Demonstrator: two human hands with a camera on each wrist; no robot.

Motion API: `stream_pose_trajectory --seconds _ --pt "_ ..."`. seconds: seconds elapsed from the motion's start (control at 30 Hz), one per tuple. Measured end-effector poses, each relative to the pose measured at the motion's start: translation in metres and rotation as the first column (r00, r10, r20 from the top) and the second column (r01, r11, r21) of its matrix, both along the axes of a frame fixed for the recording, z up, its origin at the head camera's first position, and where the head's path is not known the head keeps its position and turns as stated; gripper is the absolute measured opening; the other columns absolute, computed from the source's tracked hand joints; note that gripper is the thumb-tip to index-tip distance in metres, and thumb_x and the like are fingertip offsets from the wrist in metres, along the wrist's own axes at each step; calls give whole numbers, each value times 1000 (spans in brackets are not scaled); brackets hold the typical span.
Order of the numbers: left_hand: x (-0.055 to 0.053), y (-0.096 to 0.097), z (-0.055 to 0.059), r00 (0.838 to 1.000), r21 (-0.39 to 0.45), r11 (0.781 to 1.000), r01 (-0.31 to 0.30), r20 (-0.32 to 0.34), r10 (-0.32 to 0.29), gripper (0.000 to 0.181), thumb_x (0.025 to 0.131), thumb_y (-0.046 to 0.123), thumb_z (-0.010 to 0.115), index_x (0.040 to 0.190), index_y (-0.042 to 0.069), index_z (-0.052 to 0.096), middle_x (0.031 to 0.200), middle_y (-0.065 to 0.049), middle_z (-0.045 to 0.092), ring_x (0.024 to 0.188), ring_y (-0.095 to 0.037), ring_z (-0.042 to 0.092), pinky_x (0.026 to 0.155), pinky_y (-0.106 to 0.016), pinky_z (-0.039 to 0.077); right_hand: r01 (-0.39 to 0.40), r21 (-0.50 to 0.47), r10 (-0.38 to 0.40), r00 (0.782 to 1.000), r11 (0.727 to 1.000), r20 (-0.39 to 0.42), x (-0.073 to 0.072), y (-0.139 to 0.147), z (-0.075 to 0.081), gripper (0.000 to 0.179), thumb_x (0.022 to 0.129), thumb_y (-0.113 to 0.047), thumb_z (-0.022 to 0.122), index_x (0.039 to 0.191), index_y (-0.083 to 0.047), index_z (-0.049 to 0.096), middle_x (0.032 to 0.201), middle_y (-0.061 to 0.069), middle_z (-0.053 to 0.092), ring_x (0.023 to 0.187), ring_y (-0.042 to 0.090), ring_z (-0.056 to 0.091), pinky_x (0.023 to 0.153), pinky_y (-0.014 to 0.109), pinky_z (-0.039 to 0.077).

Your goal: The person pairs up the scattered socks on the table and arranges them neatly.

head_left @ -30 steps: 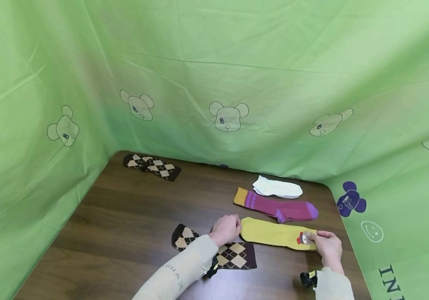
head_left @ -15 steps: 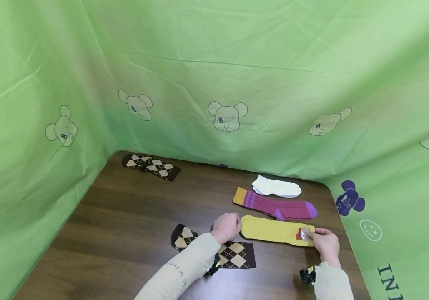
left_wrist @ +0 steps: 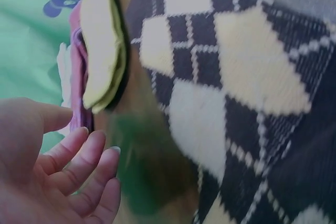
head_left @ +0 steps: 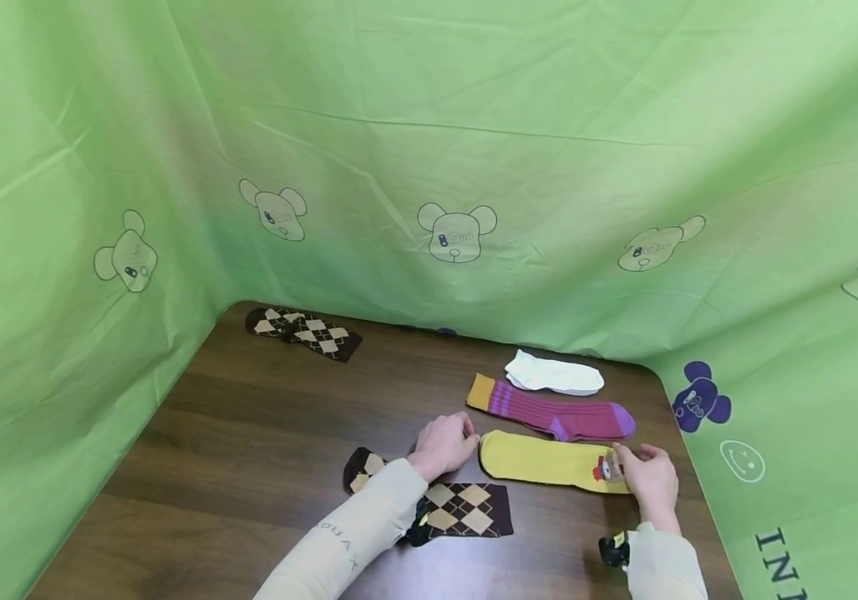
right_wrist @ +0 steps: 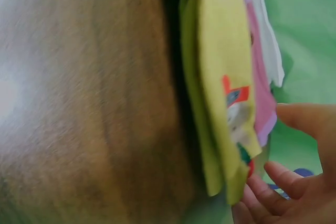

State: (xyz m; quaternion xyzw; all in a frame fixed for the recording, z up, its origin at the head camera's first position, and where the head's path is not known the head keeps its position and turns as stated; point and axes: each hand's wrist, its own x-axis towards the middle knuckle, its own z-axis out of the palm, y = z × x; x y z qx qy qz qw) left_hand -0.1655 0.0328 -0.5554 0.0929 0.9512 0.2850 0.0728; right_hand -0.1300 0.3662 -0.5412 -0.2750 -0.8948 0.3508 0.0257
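Note:
A pair of yellow socks (head_left: 541,461) with a small printed figure lies flat, one sock over the other. Just off its left end is my left hand (head_left: 446,444), its fingers loosely bent and holding nothing in the left wrist view. By the printed right end, my right hand (head_left: 649,483) has thumb and fingers apart; in the right wrist view its fingertips (right_wrist: 252,192) are at the sock's edge, and I cannot tell whether they touch. A brown argyle sock (head_left: 474,510) lies partly hidden under my left forearm.
Purple socks (head_left: 549,412) with an orange cuff lie behind the yellow pair, and white socks (head_left: 554,375) behind those. Another argyle sock (head_left: 316,333) is at the far left corner. Green cloth (head_left: 368,167) surrounds the wooden table (head_left: 248,433).
The yellow pair shifted slightly away from me, then lay still. Both hands have let go of its ends; the left drew a little left and its fingers loosened, the right thumb lifted off.

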Motion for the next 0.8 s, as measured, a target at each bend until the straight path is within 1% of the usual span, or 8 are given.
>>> stream_pose_trajectory --seconds 0.1,0.2,0.33,0.4,0.53,0.63,0.8 --pt "-3 -7 3 1000 35 999 -8 -6 8 11 94 33 71 91 23 66 79 8 65 74 -17 63 63 -35 50 -2 -27 2 1000 1000 -12 -3 -3 6 73 99 -42 61 141 15 41 134 38 50 125 55 44 107 59 32" --pt "-6 -15 5 1000 76 997 -12 -12 13 10 95 32 70 93 23 67 80 11 64 73 -12 62 62 -33 49 -12 -74 11 1000 997 -15 -5 -7 12 76 100 -44 59 145 14 37 138 39 46 129 54 41 110 59 29" --pt "-9 -24 9 1000 117 993 -16 -17 18 10 95 31 70 95 21 67 85 11 68 76 -10 63 66 -33 50 -37 -133 33 999 990 -32 -8 -13 18 80 101 -45 59 150 12 33 144 38 43 134 51 40 113 57 27" --pt "-9 -27 11 1000 132 991 -14 -20 17 11 95 31 70 97 20 67 87 9 68 79 -11 64 68 -34 51 -60 -148 53 997 987 -51 -9 -15 20 81 101 -44 60 151 13 31 145 38 42 135 50 40 114 56 26" --pt "-8 -34 15 1000 152 988 -2 -16 5 13 96 31 70 101 19 67 92 7 70 86 -13 65 75 -35 52 -92 -173 82 994 981 -68 -10 -21 25 82 101 -43 61 152 12 29 147 38 40 137 49 39 115 54 26" --pt "-5 -39 20 1000 151 988 15 -22 -12 15 96 32 70 103 19 68 97 6 70 90 -14 66 78 -36 52 -110 -191 99 993 975 -67 -11 -26 28 82 101 -42 61 154 10 27 149 37 38 138 48 38 116 53 26" --pt "-1 -46 29 998 144 988 50 -43 -44 18 96 33 70 107 19 68 100 5 70 93 -14 66 80 -35 52 -156 -199 144 987 968 -71 -10 -34 34 82 101 -42 61 155 9 25 150 37 36 138 49 37 116 54 26"
